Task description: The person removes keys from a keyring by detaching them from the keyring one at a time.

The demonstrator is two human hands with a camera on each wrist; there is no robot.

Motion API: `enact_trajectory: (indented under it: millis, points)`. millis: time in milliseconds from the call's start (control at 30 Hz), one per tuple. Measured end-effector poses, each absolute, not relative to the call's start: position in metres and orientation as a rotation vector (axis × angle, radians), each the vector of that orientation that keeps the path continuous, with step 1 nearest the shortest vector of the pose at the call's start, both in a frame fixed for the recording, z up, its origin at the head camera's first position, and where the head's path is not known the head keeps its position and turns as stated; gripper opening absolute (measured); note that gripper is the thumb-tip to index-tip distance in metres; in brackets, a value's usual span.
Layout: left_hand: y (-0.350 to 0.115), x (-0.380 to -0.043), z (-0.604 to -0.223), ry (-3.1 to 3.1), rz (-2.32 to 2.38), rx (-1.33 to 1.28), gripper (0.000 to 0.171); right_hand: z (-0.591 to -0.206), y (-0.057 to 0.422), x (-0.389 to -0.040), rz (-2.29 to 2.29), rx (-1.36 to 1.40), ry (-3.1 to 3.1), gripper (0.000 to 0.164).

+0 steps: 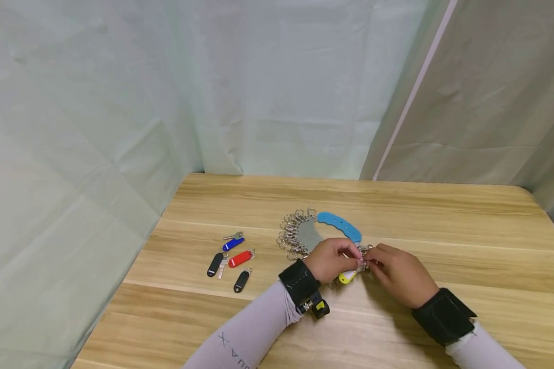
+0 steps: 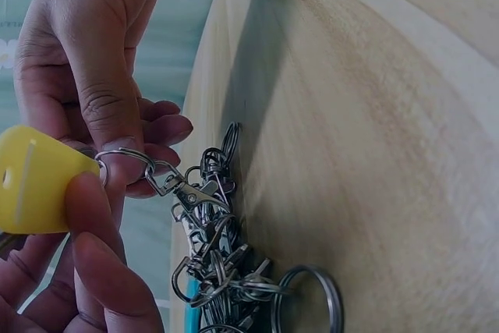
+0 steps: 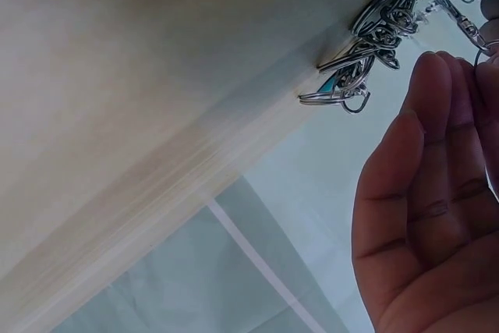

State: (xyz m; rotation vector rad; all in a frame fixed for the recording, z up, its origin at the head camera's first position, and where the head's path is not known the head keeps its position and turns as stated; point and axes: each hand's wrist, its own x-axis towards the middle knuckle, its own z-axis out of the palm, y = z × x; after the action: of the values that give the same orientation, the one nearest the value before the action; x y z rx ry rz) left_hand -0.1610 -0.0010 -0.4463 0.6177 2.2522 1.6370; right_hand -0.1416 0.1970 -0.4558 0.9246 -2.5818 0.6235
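A yellow key tag point(image 1: 348, 277) hangs from a metal split ring point(image 2: 125, 152), which joins a snap hook point(image 2: 191, 196) on the key holder. My left hand point(image 1: 331, 260) pinches the tag near its ring end. From the other side, my right hand point(image 1: 400, 271) pinches the split ring between thumb and fingers. The holder has a blue grip point(image 1: 339, 224) and a curved grey plate point(image 1: 308, 234) fringed with several snap hooks and rings point(image 1: 292, 236). Part of the plate is hidden behind my left hand. A key end peeks out beneath the tag in the left wrist view.
To the left on the wooden table point(image 1: 175, 318) lie a blue key tag point(image 1: 233, 244), a red key tag point(image 1: 241, 259), a black key tag point(image 1: 215, 265) and another black key tag point(image 1: 242, 281), with keys beside some. A pale curtain point(image 1: 286, 102) hangs behind the table.
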Motion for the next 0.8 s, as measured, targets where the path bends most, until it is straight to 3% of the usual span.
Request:
enact_trajectory:
  millis: [800]
  points:
    - [-0.0023, -0.162, -0.4446, 2.285, 1.543, 0.652, 0.006, -0.4547, 0.196, -0.1401, 0.644, 0.924, -2.599, 0.017]
